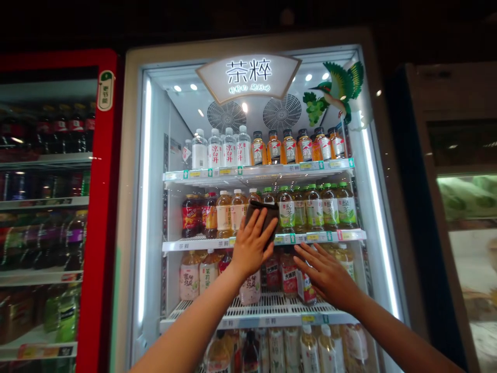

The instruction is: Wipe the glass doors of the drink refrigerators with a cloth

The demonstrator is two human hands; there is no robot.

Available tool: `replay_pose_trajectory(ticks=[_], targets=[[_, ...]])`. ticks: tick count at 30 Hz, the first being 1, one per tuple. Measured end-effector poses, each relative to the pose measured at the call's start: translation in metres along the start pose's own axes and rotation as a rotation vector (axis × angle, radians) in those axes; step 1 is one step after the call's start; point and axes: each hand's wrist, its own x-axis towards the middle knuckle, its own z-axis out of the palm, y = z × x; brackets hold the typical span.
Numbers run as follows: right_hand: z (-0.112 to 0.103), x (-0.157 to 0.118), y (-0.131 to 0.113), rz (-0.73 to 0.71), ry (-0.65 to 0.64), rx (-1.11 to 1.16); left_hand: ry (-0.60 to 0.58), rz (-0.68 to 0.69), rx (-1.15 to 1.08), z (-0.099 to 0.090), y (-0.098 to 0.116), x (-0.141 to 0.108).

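Head camera view of a brightly lit drinks cooler: a dark folded cloth (262,217) with a matte, soft-looking surface lies flat against the glass door (132,207), just above the middle shelf's price strip. The left hand (252,246) is under and over it at once, its spread fingers pressed across the cloth's lower part, while the cloth's top edge extends past the fingertips. The right hand (326,274) is open too, fingers fanned and angled toward the left hand, lying on or just off the glass near it; the contact is hard to judge. Both bare forearms rise from the bottom corners. Behind the glass, rounded plastic bottles (314,207) with green caps stand in a tight row on a white wire shelf (264,311), and clear bottles (215,148) and amber bottles (289,147) fill the shelf above. Two round fan grilles (226,116) sit on the cooler's back wall under a fan-shaped illuminated sign (248,77) bearing Chinese characters, and a green bird decal (339,88) is at the upper right corner. A red-framed cooler (104,155) stands to the left, and a darker display case (446,207) stands to the right.
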Motion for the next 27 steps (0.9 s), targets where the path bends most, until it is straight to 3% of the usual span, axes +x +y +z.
replay_pose_trajectory(ticks=[2,4,8,10,12,14,16,18,20,22,25,27], targets=[[-0.003,-0.006,0.008,0.015,-0.011,-0.003,-0.059,0.122,-0.005,-0.004,-0.006,-0.021],[-0.006,-0.010,0.017,0.034,-0.019,-0.008,-0.047,0.051,0.019,-0.008,-0.014,-0.023],[-0.007,-0.010,0.028,0.071,0.000,-0.009,0.103,-0.302,0.062,-0.002,-0.006,0.030],[-0.006,-0.010,0.028,0.080,0.009,0.002,0.145,-0.352,0.057,0.007,0.012,0.056],[-0.004,-0.011,0.027,0.067,0.013,0.016,0.124,-0.262,0.043,0.014,0.030,0.061],[-0.004,-0.014,0.027,0.047,0.016,0.021,0.049,-0.067,0.024,0.017,0.038,0.045],[-0.005,-0.020,0.030,0.028,0.016,0.021,-0.034,0.124,0.008,0.013,0.033,0.021],[-0.007,-0.025,0.035,0.018,0.010,0.021,-0.072,0.176,0.013,0.006,0.020,0.005],[-0.011,-0.029,0.042,0.027,0.008,0.023,-0.057,0.083,0.037,0.000,0.009,0.009],[-0.014,-0.032,0.047,0.057,0.013,0.026,0.006,-0.103,0.058,0.001,0.008,0.032],[-0.018,-0.037,0.052,0.094,0.020,0.027,0.115,-0.352,0.060,0.013,0.031,0.071],[-0.019,-0.042,0.055,0.093,0.016,0.023,0.107,-0.329,0.039,0.022,0.054,0.079]])
